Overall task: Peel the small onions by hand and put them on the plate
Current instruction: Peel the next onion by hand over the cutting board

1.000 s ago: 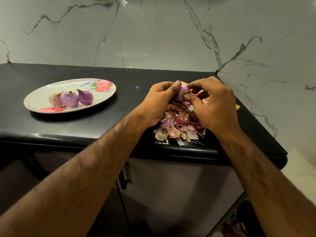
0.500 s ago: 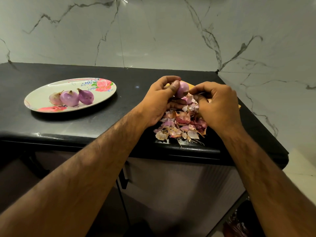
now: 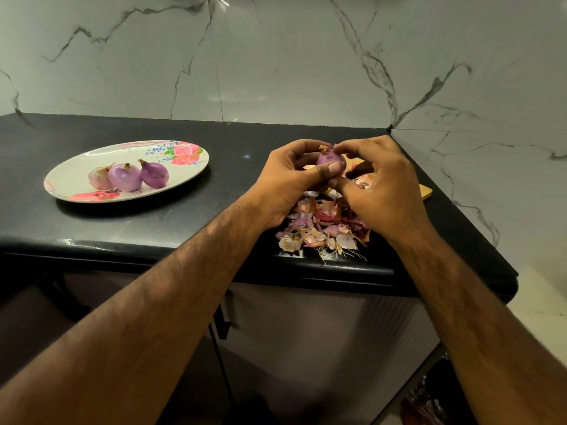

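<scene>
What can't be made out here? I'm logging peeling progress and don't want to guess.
Head view only:
- Underside of the held onion: covered by the left hand and right hand, so leftover skin is unclear.
- Wooden board: mostly hidden by the right hand and peel pile.
- Unpeeled onions: none visible.

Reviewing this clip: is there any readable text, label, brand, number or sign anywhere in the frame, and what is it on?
None: no readable text in this view.
The plate carries only a printed flower pattern, no lettering.
The onion in the left hand and right hand, the peels and the black counter bear no markings.
</scene>
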